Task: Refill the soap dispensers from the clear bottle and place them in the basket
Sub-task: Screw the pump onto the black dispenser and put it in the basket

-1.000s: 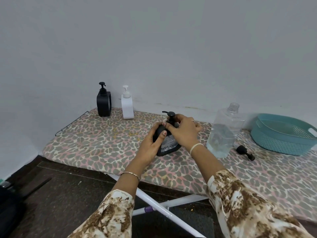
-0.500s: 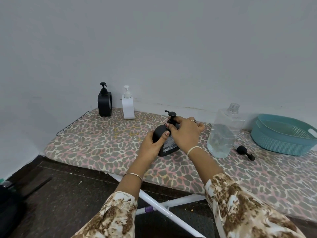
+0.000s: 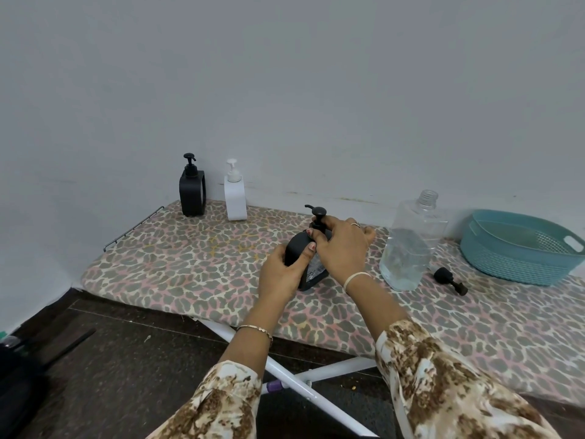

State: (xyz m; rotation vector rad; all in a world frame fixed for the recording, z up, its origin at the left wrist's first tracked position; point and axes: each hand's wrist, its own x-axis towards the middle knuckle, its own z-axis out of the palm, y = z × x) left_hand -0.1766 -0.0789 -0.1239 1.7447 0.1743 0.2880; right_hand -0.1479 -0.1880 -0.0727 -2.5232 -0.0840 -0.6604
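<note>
A black soap dispenser (image 3: 297, 251) stands on the leopard-print board (image 3: 196, 267) in the middle. My left hand (image 3: 281, 274) grips its body from the left. My right hand (image 3: 343, 248) holds the collar of its black pump top (image 3: 317, 213). To the right stands the clear bottle (image 3: 408, 248), uncapped and partly filled with clear liquid. Its black pump cap (image 3: 449, 280) lies on the board beside it. The teal basket (image 3: 519, 248) sits at the far right with nothing seen in it. Another black dispenser (image 3: 191, 191) and a white dispenser (image 3: 235, 193) stand at the back by the wall.
The board stands on white crossed legs (image 3: 300, 381) above a dark floor. A wire rack edge (image 3: 133, 226) rims the board's left end. The wall runs close behind the board. A dark object (image 3: 12, 375) lies on the floor at bottom left.
The pump head on the held dispenser has turned round under my right hand's fingers. My left hand keeps its grip on the body. Nothing else has moved.
</note>
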